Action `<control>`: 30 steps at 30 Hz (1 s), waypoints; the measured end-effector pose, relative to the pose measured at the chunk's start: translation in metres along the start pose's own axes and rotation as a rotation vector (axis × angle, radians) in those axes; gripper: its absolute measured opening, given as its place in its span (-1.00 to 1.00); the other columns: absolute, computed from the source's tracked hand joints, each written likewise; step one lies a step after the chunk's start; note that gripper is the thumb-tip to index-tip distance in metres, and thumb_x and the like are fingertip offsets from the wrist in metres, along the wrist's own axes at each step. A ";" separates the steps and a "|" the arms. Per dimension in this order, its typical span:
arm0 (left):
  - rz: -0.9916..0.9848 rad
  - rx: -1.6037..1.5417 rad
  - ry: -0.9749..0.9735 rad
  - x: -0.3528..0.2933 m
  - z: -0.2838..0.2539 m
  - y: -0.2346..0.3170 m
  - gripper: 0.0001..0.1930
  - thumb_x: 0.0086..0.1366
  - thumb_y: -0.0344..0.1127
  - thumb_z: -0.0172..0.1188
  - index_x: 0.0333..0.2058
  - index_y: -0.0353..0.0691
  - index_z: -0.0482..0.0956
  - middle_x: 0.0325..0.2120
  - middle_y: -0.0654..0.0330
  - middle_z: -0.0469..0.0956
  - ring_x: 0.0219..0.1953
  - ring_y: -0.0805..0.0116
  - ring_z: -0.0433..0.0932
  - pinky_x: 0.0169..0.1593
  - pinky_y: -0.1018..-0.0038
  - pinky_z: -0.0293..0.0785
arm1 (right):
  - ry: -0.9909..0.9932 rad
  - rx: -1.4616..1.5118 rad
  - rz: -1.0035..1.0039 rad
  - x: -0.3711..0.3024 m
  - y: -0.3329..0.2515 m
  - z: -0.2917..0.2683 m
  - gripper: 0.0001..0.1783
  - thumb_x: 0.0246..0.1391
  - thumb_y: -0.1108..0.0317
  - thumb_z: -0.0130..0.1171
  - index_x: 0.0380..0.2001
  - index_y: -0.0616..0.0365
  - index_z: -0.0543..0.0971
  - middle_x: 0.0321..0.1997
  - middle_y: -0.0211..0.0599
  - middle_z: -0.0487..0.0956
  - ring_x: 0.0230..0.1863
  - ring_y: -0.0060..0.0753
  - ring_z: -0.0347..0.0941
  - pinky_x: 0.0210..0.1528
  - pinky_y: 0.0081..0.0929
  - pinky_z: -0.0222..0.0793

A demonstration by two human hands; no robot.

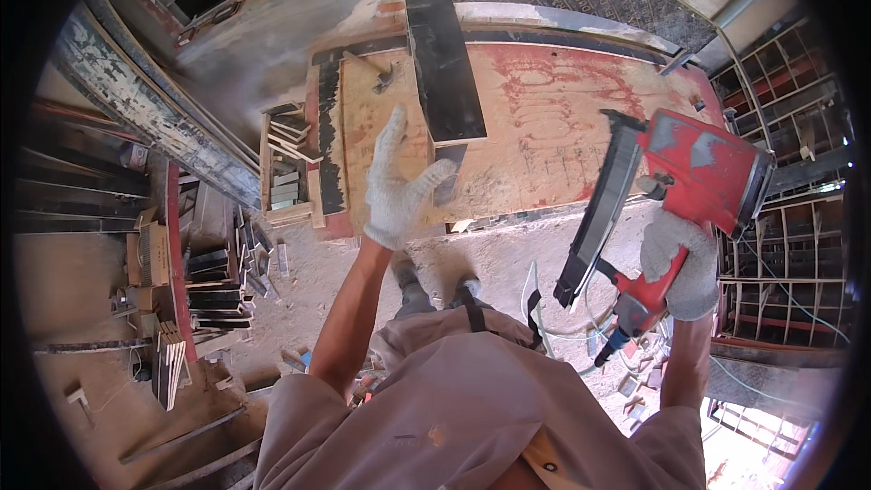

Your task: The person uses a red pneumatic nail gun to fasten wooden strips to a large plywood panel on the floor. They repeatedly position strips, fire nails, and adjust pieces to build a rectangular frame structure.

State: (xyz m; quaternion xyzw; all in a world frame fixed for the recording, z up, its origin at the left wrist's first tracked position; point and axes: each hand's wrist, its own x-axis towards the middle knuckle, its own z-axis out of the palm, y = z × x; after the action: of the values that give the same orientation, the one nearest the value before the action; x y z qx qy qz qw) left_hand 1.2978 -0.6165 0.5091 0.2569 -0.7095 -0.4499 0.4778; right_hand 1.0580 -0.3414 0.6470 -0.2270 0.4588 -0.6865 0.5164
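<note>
My left hand, in a white knit glove, is held over the workbench with thumb and fingers spread and nothing in it. Just beyond its thumb lies the near end of a long black-faced board, running away from me across the bench top. My gloved right hand is wrapped round the handle of a red pneumatic nail gun, raised at the right of the bench. Its long dark magazine slants down to the left. A hammer rests on the bench's far left part.
A wooden box of small offcuts adjoins the bench's left end. Stacked dark boards and a cardboard box stand on the left floor. A pale air hose and scrap lie by my feet. Metal racking stands right.
</note>
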 end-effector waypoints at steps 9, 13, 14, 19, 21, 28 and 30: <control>-0.062 -0.157 -0.176 0.022 0.002 -0.025 -0.24 0.05 -0.39 0.48 0.25 -0.14 0.37 0.23 0.23 0.39 0.20 0.39 0.40 0.29 0.41 0.29 | -0.170 -0.757 -0.018 0.010 -0.027 0.077 -0.41 0.32 -0.09 -0.17 -0.49 0.25 0.50 -0.53 -0.18 0.52 -0.56 -0.36 0.44 -0.50 -0.51 0.30; 0.006 -0.126 -0.147 0.025 0.000 -0.031 -0.38 0.02 -0.40 0.49 0.12 -0.11 0.53 0.11 0.27 0.51 0.09 0.42 0.48 0.19 0.47 0.38 | -0.118 -0.809 0.128 0.029 -0.033 0.119 -0.53 0.21 0.14 -0.04 -0.70 0.20 0.49 -0.64 -0.25 0.50 -0.62 -0.40 0.41 -0.53 -0.50 0.29; 0.009 -0.115 -0.141 0.025 -0.002 -0.033 -0.40 0.01 -0.40 0.49 0.09 -0.10 0.56 0.09 0.28 0.53 0.08 0.42 0.49 0.17 0.47 0.39 | -0.102 -0.803 0.169 0.035 -0.033 0.124 -0.55 0.18 0.18 -0.01 -0.72 0.19 0.48 -0.66 -0.27 0.49 -0.63 -0.40 0.41 -0.53 -0.50 0.28; 0.051 -0.101 -0.129 0.028 -0.001 -0.029 -0.44 -0.02 -0.41 0.51 0.03 -0.11 0.60 0.02 0.25 0.57 0.05 0.41 0.51 0.11 0.45 0.43 | -0.162 -0.844 0.293 0.053 -0.029 0.121 -0.66 0.10 0.30 0.07 -0.72 0.18 0.48 -0.68 -0.31 0.48 -0.65 -0.47 0.39 -0.55 -0.53 0.28; 0.057 -0.074 -0.119 0.028 -0.003 -0.023 -0.44 -0.04 -0.41 0.52 0.01 -0.13 0.61 0.00 0.23 0.58 0.02 0.39 0.52 0.10 0.44 0.43 | -0.144 -0.837 0.366 0.059 -0.030 0.124 -0.71 0.11 0.34 0.09 -0.66 0.20 0.50 -0.67 -0.32 0.49 -0.65 -0.49 0.40 -0.56 -0.55 0.29; 0.068 -0.164 -0.068 0.029 0.001 -0.030 -0.46 -0.09 -0.31 0.55 -0.06 -0.13 0.64 -0.10 0.16 0.63 -0.06 0.23 0.57 0.07 0.39 0.46 | -0.011 -0.744 0.467 0.077 -0.030 0.152 -0.91 0.16 0.47 0.11 -0.35 0.29 0.53 -0.63 -0.29 0.52 -0.65 -0.48 0.47 -0.57 -0.53 0.40; 0.088 -0.120 -0.052 0.028 0.001 -0.031 -0.47 -0.09 -0.30 0.55 -0.06 -0.11 0.65 -0.12 0.16 0.63 -0.06 0.23 0.58 0.06 0.39 0.47 | -0.006 -0.717 0.489 0.079 -0.031 0.152 -0.91 0.16 0.48 0.11 -0.30 0.29 0.52 -0.62 -0.27 0.53 -0.67 -0.46 0.48 -0.58 -0.50 0.42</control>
State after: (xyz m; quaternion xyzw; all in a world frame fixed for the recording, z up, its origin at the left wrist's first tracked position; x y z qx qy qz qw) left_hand 1.2829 -0.6530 0.4942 0.1846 -0.7042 -0.4766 0.4929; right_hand 1.1331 -0.4729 0.7328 -0.2787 0.7071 -0.3404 0.5537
